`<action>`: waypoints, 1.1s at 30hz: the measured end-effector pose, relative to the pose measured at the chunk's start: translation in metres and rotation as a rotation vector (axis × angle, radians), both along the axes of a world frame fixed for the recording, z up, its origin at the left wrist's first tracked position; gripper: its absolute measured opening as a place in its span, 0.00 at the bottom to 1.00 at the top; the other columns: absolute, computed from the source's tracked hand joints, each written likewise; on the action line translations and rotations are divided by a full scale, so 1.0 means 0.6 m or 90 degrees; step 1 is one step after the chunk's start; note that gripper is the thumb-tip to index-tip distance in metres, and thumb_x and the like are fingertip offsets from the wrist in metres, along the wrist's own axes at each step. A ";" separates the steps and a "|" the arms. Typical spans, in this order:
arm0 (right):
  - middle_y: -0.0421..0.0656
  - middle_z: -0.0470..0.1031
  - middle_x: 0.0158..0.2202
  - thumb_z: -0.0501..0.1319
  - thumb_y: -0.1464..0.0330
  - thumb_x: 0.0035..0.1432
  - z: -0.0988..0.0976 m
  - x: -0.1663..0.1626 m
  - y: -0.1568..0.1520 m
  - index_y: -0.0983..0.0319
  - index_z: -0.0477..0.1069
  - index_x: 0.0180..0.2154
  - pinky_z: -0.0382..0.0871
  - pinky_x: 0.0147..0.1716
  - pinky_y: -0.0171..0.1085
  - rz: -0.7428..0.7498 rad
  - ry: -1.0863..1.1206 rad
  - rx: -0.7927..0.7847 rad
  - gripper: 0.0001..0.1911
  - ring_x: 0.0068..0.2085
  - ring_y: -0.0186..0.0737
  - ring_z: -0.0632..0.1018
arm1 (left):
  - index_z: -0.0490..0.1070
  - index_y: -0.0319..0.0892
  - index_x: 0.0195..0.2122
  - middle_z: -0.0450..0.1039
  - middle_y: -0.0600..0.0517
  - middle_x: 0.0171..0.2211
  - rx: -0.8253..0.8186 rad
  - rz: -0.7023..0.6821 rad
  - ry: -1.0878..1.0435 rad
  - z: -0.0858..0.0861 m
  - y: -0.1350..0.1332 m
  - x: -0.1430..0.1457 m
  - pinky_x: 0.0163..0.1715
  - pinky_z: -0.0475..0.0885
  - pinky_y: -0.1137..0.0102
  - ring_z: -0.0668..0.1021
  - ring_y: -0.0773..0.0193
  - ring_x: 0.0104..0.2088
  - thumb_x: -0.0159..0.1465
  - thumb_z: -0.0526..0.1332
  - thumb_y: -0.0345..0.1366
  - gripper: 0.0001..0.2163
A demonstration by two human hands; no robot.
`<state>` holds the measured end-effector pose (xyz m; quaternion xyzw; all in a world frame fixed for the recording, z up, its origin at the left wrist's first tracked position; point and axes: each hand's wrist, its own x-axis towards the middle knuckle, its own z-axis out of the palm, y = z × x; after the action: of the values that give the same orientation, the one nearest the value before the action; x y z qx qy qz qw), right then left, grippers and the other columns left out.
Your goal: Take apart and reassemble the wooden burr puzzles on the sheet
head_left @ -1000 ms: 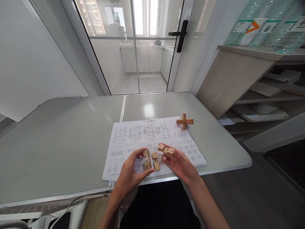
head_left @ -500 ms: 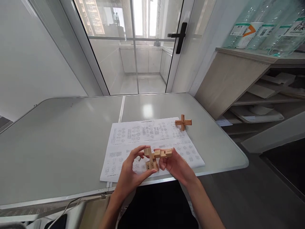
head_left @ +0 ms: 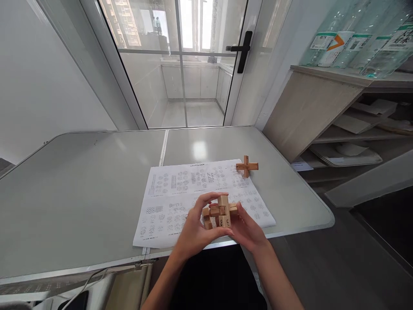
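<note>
Both my hands hold a cluster of interlocked pale wooden puzzle blocks (head_left: 221,212) just above the near edge of the table. My left hand (head_left: 196,230) wraps round it from the left, thumb on top and fingers underneath. From the right, my right hand (head_left: 248,228) grips the same cluster with its fingers pressed against the blocks. Below the blocks lies a white printed instruction sheet (head_left: 180,193) covered in small diagrams. A second wooden cross-shaped puzzle (head_left: 247,166) rests on the sheet's far right corner, untouched.
The grey folding table (head_left: 80,193) has a centre seam and a rounded right corner. A glass door with a black handle (head_left: 240,49) stands behind it. To the right are wooden shelves (head_left: 348,129) with papers, and water bottles (head_left: 355,34) on top.
The separate wooden pieces held apart in each hand have been brought together into one cluster, lifted off the sheet and shifted slightly right. The camera view drifted a little.
</note>
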<state>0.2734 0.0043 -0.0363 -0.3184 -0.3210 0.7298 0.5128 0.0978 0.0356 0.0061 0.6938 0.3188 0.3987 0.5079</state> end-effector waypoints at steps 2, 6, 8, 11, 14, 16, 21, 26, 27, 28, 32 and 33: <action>0.53 0.80 0.52 0.58 0.36 0.59 -0.003 0.002 0.000 0.58 0.78 0.50 0.72 0.54 0.54 -0.004 -0.008 -0.007 0.37 0.55 0.58 0.78 | 0.65 0.49 0.58 0.71 0.44 0.62 -0.036 -0.007 -0.025 -0.002 -0.002 0.008 0.60 0.71 0.54 0.74 0.48 0.60 0.59 0.75 0.46 0.30; 0.52 0.80 0.51 0.62 0.35 0.55 -0.006 0.002 0.001 0.58 0.78 0.49 0.73 0.51 0.53 -0.009 0.000 -0.018 0.37 0.53 0.57 0.79 | 0.65 0.49 0.57 0.73 0.44 0.60 -0.096 -0.035 -0.100 -0.002 -0.006 0.021 0.54 0.76 0.57 0.77 0.51 0.55 0.56 0.76 0.48 0.32; 0.52 0.81 0.49 0.63 0.34 0.53 -0.006 0.003 0.000 0.58 0.78 0.48 0.74 0.49 0.51 -0.015 0.004 -0.021 0.38 0.51 0.56 0.79 | 0.66 0.49 0.57 0.73 0.43 0.60 -0.120 -0.052 -0.136 -0.004 -0.007 0.024 0.53 0.76 0.59 0.77 0.53 0.53 0.55 0.77 0.47 0.33; 0.52 0.81 0.47 0.61 0.33 0.52 -0.009 0.004 -0.001 0.58 0.78 0.46 0.74 0.45 0.49 -0.013 -0.015 -0.017 0.39 0.46 0.54 0.80 | 0.66 0.49 0.58 0.71 0.43 0.61 -0.148 -0.070 -0.166 -0.010 -0.008 0.027 0.54 0.76 0.58 0.77 0.51 0.54 0.55 0.77 0.47 0.33; 0.52 0.81 0.43 0.58 0.31 0.53 -0.012 0.008 -0.001 0.59 0.78 0.44 0.74 0.41 0.47 -0.003 -0.055 -0.001 0.40 0.38 0.50 0.79 | 0.65 0.50 0.60 0.70 0.41 0.63 -0.155 -0.069 -0.174 -0.018 -0.011 0.029 0.55 0.75 0.56 0.77 0.49 0.55 0.56 0.76 0.51 0.34; 0.50 0.80 0.39 0.56 0.31 0.54 -0.014 0.009 0.000 0.60 0.78 0.42 0.74 0.38 0.46 0.006 -0.070 0.009 0.40 0.34 0.46 0.77 | 0.64 0.50 0.60 0.69 0.41 0.64 -0.156 -0.068 -0.183 -0.021 -0.012 0.030 0.55 0.75 0.57 0.77 0.49 0.56 0.56 0.75 0.51 0.34; 0.48 0.76 0.31 0.52 0.29 0.54 -0.019 0.011 0.000 0.59 0.79 0.43 0.73 0.37 0.46 0.028 -0.110 0.044 0.43 0.31 0.46 0.75 | 0.66 0.50 0.60 0.71 0.43 0.61 -0.165 -0.083 -0.204 -0.020 -0.013 0.030 0.54 0.75 0.58 0.77 0.51 0.54 0.56 0.75 0.51 0.33; 0.45 0.74 0.27 0.55 0.28 0.51 -0.022 0.015 -0.001 0.59 0.79 0.50 0.73 0.37 0.47 0.040 -0.110 0.076 0.46 0.32 0.49 0.77 | 0.67 0.48 0.58 0.73 0.42 0.58 -0.162 -0.068 -0.212 -0.019 -0.017 0.032 0.53 0.76 0.58 0.78 0.50 0.53 0.54 0.76 0.55 0.35; 0.44 0.74 0.26 0.56 0.28 0.50 -0.022 0.016 -0.002 0.59 0.79 0.50 0.73 0.36 0.46 0.043 -0.104 0.082 0.46 0.31 0.48 0.76 | 0.67 0.48 0.58 0.73 0.42 0.58 -0.165 -0.073 -0.215 -0.019 -0.018 0.033 0.53 0.76 0.58 0.78 0.49 0.53 0.54 0.76 0.55 0.35; 0.44 0.73 0.26 0.58 0.28 0.49 -0.023 0.017 -0.002 0.59 0.79 0.50 0.72 0.36 0.46 0.046 -0.099 0.087 0.46 0.30 0.47 0.75 | 0.67 0.48 0.58 0.74 0.42 0.58 -0.168 -0.077 -0.217 -0.020 -0.019 0.035 0.53 0.76 0.57 0.78 0.49 0.53 0.53 0.76 0.55 0.35; 0.43 0.71 0.26 0.59 0.28 0.46 -0.025 0.017 -0.005 0.58 0.78 0.50 0.69 0.35 0.44 0.055 -0.078 0.083 0.47 0.29 0.45 0.71 | 0.66 0.47 0.58 0.76 0.41 0.54 -0.173 -0.083 -0.207 -0.021 -0.020 0.036 0.52 0.76 0.56 0.79 0.47 0.52 0.52 0.75 0.57 0.37; 0.43 0.71 0.26 0.60 0.29 0.46 -0.025 0.016 -0.006 0.58 0.78 0.50 0.68 0.34 0.44 0.050 -0.067 0.079 0.46 0.29 0.45 0.70 | 0.66 0.47 0.58 0.76 0.42 0.53 -0.170 -0.084 -0.204 -0.021 -0.020 0.036 0.52 0.75 0.56 0.79 0.47 0.53 0.52 0.75 0.57 0.37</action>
<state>0.2831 0.0008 -0.0515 -0.3109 -0.4045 0.7102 0.4851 0.1194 0.0238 -0.0065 0.5678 0.2375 0.4240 0.6644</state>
